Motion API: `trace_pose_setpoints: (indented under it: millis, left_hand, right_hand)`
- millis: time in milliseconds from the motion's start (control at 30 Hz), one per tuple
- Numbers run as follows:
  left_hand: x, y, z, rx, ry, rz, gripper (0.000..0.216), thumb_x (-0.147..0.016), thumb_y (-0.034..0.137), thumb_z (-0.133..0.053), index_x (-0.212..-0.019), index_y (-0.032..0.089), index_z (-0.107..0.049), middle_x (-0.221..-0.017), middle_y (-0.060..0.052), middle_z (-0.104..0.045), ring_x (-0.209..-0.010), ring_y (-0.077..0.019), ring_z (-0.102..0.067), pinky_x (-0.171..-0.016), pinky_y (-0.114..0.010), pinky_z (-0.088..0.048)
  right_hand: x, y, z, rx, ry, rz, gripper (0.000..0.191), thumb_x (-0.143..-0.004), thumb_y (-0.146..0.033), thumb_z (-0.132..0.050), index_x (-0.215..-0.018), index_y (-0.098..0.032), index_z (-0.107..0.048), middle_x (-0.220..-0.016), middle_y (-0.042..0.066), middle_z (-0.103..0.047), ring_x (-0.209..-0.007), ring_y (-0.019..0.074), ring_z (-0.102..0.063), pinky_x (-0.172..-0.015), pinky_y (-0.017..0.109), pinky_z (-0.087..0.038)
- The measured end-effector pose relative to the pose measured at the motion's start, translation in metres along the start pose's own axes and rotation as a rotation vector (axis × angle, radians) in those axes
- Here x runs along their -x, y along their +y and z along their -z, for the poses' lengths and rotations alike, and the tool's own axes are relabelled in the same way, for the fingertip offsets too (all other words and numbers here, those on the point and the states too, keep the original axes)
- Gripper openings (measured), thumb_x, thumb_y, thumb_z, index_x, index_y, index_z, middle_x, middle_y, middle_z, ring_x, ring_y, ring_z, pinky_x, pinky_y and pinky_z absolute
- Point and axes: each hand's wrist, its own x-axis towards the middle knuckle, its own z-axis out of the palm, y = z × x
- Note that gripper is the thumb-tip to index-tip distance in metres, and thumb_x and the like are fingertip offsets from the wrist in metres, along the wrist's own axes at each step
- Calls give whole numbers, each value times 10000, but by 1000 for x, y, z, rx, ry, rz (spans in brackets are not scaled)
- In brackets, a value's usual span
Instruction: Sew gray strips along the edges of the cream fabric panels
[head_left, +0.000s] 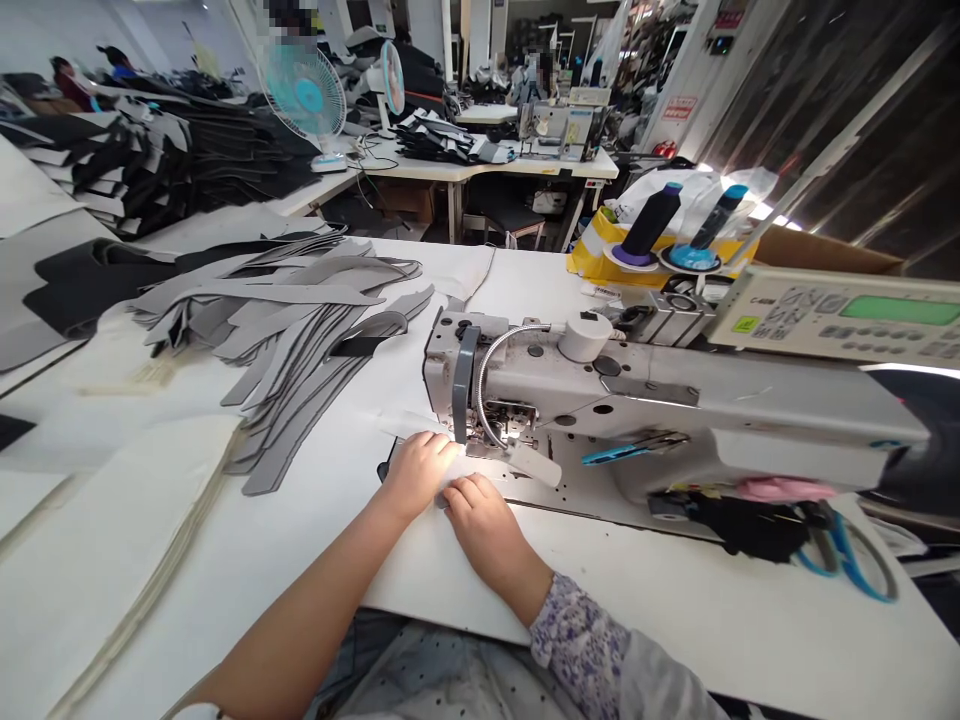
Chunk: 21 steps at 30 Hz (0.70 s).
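Observation:
My left hand (417, 468) rests on a pale fabric piece (420, 580) just left of the needle of a grey sewing machine (600, 400), fingers curled down onto the cloth under the bright lamp. My right hand (480, 515) lies beside it, fingers pressed flat on the same fabric in front of the presser foot. The fabric piece runs from the needle area back toward me across the table (247, 560). What lies under the fingertips is washed out by the light.
A heap of grey cut strips (300, 330) lies to the left. Blue scissors (847, 560) and dark scraps sit at the machine's right base. Two thread cones (660, 225) and a control panel (840, 315) stand behind. Fans, tables and other people are far back.

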Motion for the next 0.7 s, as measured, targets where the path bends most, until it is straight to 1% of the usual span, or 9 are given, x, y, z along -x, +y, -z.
trace_pose_setpoints:
  millis: [67,133,233,267,367,400,467,600,700]
  left_hand:
    - [-2,-1,-1,0,-2,7,192,-806,43,-518,-762,193,-630,-724,-44,-621,-747,-194,-562,-689,-314,-402]
    - [-6,-2,0,-6,-14,14,210,-794,29,-506,-705,188,-611,-695,-45,-612,-732,-193,-565,-676,-310,-399]
    - [-10,-3,-1,39,-34,43,220,-828,73,-500,-671,191,-602,-704,-35,-627,-722,-187,-571,-684,-307,-405]
    - [-10,-3,-2,72,-21,81,214,-851,107,-498,-693,193,-614,-727,-33,-638,-734,-187,-577,-697,-307,-412]
    - [-13,0,-11,104,70,268,183,-887,199,-494,-796,185,-653,-811,-58,-663,-799,-210,-587,-754,-327,-428]
    - [-14,0,-15,81,101,324,183,-884,208,-494,-804,177,-655,-824,-73,-663,-820,-224,-585,-773,-341,-430]
    - [-18,1,-24,27,128,382,182,-863,196,-494,-774,171,-650,-814,-95,-654,-852,-249,-578,-806,-368,-427]
    - [-28,-5,-36,20,100,381,142,-783,127,-508,-763,171,-641,-813,-107,-649,-862,-262,-571,-814,-387,-421]
    - [-36,-12,-40,62,73,338,147,-753,95,-500,-752,168,-627,-821,-109,-652,-864,-261,-576,-814,-389,-415]
  right_hand:
    - [0,2,-2,14,9,25,177,-928,-74,-503,-1013,-141,-643,-1065,114,-606,-962,237,-539,-904,396,-460]
    - [-1,4,-3,28,33,29,194,-930,-76,-496,-1043,-123,-647,-1101,122,-609,-988,244,-528,-919,395,-456]
    - [-6,5,-4,26,65,-7,225,-924,-99,-522,-1107,-139,-647,-1114,118,-613,-1008,246,-522,-901,385,-469]
    - [-8,6,-4,29,68,-28,238,-920,-104,-532,-1122,-155,-647,-1095,113,-617,-996,243,-528,-883,383,-476]
    - [-13,7,-3,63,53,-81,247,-908,-113,-553,-1121,-186,-655,-1028,97,-626,-923,232,-550,-832,379,-487]
    - [-14,7,-3,74,45,-86,242,-906,-116,-555,-1114,-185,-657,-1024,96,-629,-911,230,-555,-830,381,-487]
    - [-13,9,-2,89,36,-85,250,-907,-116,-546,-1126,-180,-649,-1059,104,-635,-937,234,-561,-858,388,-481]
    - [-8,11,-4,101,41,-94,304,-918,-127,-526,-1205,-176,-616,-1208,122,-623,-1081,254,-544,-919,405,-462]
    - [-5,11,-5,102,33,-108,312,-906,-122,-535,-1205,-160,-616,-1275,121,-606,-1113,266,-539,-939,414,-455]
